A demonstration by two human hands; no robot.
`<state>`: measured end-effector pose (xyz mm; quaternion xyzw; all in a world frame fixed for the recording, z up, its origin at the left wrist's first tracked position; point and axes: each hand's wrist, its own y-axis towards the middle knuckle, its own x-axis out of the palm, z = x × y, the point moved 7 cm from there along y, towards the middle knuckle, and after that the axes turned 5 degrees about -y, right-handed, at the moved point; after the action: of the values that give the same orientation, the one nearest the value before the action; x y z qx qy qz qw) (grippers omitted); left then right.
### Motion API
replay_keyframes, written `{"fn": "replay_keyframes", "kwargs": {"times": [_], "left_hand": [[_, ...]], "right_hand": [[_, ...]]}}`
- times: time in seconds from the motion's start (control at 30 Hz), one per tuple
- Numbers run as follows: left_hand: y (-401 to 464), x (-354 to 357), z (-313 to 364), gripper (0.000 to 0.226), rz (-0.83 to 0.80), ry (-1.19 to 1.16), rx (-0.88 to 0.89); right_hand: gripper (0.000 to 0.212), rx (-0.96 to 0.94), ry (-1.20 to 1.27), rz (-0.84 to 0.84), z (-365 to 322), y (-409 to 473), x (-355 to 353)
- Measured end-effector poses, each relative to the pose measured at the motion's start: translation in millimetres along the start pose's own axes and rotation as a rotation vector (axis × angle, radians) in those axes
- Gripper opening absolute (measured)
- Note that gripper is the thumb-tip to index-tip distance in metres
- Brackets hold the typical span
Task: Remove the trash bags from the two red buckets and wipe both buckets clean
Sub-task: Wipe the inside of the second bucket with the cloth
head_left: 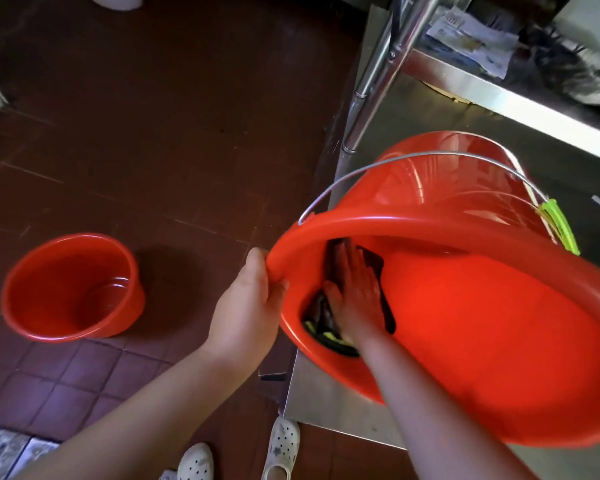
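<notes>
Brown tiled floor (153, 133) is filling the left side, matte with thin grout lines. Stainless steel table (326, 396) is shining on the right, flat and scuffed, with a round chrome leg (378, 88) rising from it. Big red bucket (482, 323), glossy smooth plastic, is lying tipped on the table, mouth toward the person, thin wire handle (413, 157) arching over it. Smaller red bucket (71, 287) is standing upright on the floor, well apart, round and shiny inside. Left hand (246, 306) is gripping the big bucket's rolled rim, fingers curled over it. Right hand (355, 289) is pressing flat, fingers straight, on a dark crumpled cloth (326, 327) against the inner wall.
</notes>
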<state>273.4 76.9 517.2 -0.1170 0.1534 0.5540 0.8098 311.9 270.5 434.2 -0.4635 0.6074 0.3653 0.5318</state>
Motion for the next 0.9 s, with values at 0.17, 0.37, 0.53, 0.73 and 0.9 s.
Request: {"fn": "replay_keyframes", "kwargs": {"times": [0.17, 0.37, 0.53, 0.73, 0.9], "left_hand": [[1, -11, 9, 0.020, 0.032, 0.027, 0.059], [-5, 19, -59, 0.019, -0.156, -0.175, -0.196], [-24, 45, -87, 0.012, -0.170, -0.260, -0.318], [-17, 31, -68, 0.018, -0.005, -0.127, -0.223], [1, 4, -40, 0.015, 0.035, -0.021, -0.170]], "right_hand": [[0.056, 0.216, -0.213, -0.094, 69, 46, -6], [0.061, 0.257, -0.237, -0.028, 72, 57, -7], [0.065, 0.333, -0.144, -0.042, 38, 33, -2], [0.070, 0.121, -0.023, 0.008, -49, -42, 10], [0.067, -0.026, -0.082, 0.011, -39, -36, 5]]}}
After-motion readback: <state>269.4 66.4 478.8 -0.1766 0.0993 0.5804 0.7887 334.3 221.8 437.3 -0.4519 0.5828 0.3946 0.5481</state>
